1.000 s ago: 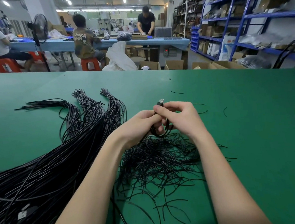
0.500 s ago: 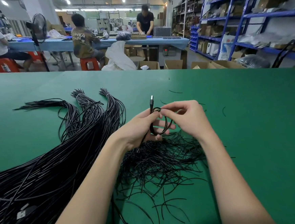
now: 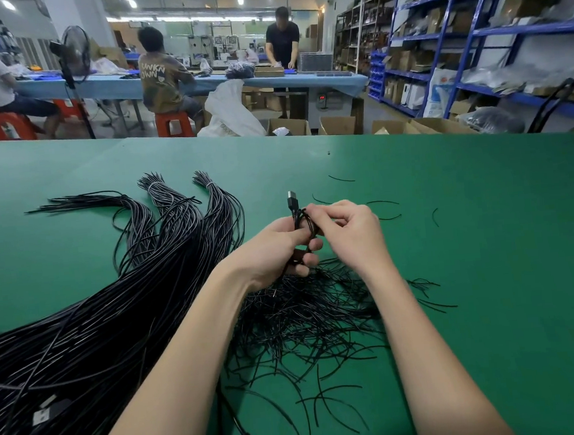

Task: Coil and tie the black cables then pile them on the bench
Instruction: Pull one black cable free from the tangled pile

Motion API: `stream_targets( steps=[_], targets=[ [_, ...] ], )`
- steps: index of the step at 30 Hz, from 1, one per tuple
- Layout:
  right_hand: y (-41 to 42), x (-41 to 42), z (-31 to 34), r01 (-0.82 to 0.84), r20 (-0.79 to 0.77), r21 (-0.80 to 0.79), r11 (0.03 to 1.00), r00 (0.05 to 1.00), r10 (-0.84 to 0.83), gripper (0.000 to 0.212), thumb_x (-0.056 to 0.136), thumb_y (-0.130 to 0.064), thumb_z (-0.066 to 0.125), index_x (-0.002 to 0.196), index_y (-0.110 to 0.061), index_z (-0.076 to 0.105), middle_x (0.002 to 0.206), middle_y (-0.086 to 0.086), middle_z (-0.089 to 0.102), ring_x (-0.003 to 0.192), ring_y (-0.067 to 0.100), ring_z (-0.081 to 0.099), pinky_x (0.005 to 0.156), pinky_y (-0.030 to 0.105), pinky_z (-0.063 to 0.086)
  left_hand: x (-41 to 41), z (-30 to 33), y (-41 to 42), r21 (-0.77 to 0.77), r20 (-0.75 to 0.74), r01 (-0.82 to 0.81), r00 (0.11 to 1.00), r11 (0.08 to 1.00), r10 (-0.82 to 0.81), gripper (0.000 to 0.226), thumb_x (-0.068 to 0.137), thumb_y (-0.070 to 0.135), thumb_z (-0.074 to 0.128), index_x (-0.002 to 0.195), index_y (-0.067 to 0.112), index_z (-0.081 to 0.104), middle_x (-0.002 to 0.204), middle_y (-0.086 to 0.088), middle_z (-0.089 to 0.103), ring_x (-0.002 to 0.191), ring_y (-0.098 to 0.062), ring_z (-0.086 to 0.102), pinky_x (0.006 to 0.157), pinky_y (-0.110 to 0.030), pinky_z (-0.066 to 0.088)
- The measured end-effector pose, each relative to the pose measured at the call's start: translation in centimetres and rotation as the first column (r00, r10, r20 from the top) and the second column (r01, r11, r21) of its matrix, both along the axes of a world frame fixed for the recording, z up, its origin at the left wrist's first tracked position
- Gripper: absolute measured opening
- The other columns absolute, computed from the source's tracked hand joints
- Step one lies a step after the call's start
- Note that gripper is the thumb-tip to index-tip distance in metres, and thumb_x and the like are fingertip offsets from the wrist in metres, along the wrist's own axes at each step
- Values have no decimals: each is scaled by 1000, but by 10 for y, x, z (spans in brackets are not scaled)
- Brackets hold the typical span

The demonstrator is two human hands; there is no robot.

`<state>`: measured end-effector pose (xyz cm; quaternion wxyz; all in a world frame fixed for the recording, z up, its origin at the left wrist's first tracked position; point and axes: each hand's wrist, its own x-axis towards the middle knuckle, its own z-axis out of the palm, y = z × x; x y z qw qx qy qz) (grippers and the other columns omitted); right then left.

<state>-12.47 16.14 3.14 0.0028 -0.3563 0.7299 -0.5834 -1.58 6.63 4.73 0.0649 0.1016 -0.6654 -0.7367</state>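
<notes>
Coiled cable held upright in both hands

The left hand (image 3: pixel 274 249) grips the coiled cable (image 3: pixel 305 226); the right hand (image 3: pixel 345 233) pinches it from the opposite side. The plug (image 3: pixel 292 199) rises above the grip, long axis vertical, tip up. Below the grip lies a heap of ties (image 3: pixel 307 322) on the bench (image 3: pixel 486 236)

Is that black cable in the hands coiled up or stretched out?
Coiled: the black cable sits bunched between left hand and right hand, plug upward.
</notes>
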Motion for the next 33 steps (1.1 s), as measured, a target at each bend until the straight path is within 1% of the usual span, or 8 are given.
stream_targets(
  steps=[3, 5, 10, 16, 22, 26, 29, 33],
  targets=[
    [5, -1, 9, -27, 12, 168, 985, 1000, 26, 32, 91, -59, 66, 67, -41, 75, 76, -14, 71, 72, -3, 58, 62, 13, 41, -3, -2, 0, -131, 43, -48, 998, 990, 54, 30, 111, 22, 32, 127, 17, 57, 68, 8, 41, 52, -5, 37, 45, -16, 28],
    [3, 2, 13, -22, 1, 209, 978, 1000, 22, 35, 84, -68, 66, 73, -37, 79, 73, -14, 75, 75, -9, 61, 61, 7, 43, -5, -2, 2, -218, 43, -77, 995, 973, 89, 34, 108, 16, 31, 113, 29, 63, 69, 6, 39, 51, -6, 33, 45, -17, 26],
    [-4, 7, 10, 33, -60, 235, 971, 998, -20, 40, 90, -53, 68, 79, -17, 80, 69, 1, 74, 75, 12, 64, 63, 15, 44, -8, -5, 4, -422, 68, -73, 991, 904, 112, 29, 105, 10, 32, 117, 21, 56, 70, 7, 35, 54, -6, 32, 48, -17, 31],
    [-6, 3, 5, 62, 2, 164, 985, 998, -63, 28, 93, -36, 69, 71, -22, 79, 49, -22, 63, 54, -11, 57, 53, 4, 38, -12, -10, 5, -96, 36, -63, 997, 993, 67, 26, 109, 18, 33, 87, 16, 46, 69, 4, 38, 54, -7, 34, 49, -20, 29],
    [-3, -4, -3, 32, 143, 171, 985, 988, -57, 35, 95, -36, 68, 68, -15, 75, 47, -10, 58, 50, 6, 49, 56, 21, 42, -14, -14, 5, -21, 58, -149, 987, 989, 150, 23, 110, 18, 34, 92, 12, 46, 73, 2, 53, 55, -6, 43, 51, -20, 39],
    [-5, -7, -5, 28, 280, 117, 993, 958, -59, 33, 94, -32, 71, 65, -18, 74, 49, -8, 59, 48, 10, 56, 65, 24, 47, -15, -16, 6, -319, 37, -175, 980, 932, 197, 18, 108, 17, 38, 90, 14, 37, 80, -6, 51, 54, -9, 40, 51, -22, 39],
    [-3, -12, -7, 59, 232, 153, 986, 968, -94, 36, 95, -30, 69, 60, -24, 72, 44, -12, 60, 46, 0, 64, 55, 16, 44, -18, -16, 5, -632, -21, -213, 966, 745, 258, 18, 104, 20, 48, 88, 13, 44, 71, 2, 59, 53, -11, 46, 59, -25, 41],
    [-1, -19, -11, 71, 374, 72, 995, 923, -93, 32, 92, -26, 73, 60, -23, 73, 49, -7, 66, 52, 4, 67, 75, 28, 56, -20, -16, 11, -700, -156, -365, 917, 614, 366, 23, 98, 21, 61, 75, 20, 62, 57, 11, 64, 43, 2, 49, 52, -16, 40]
  ],
)
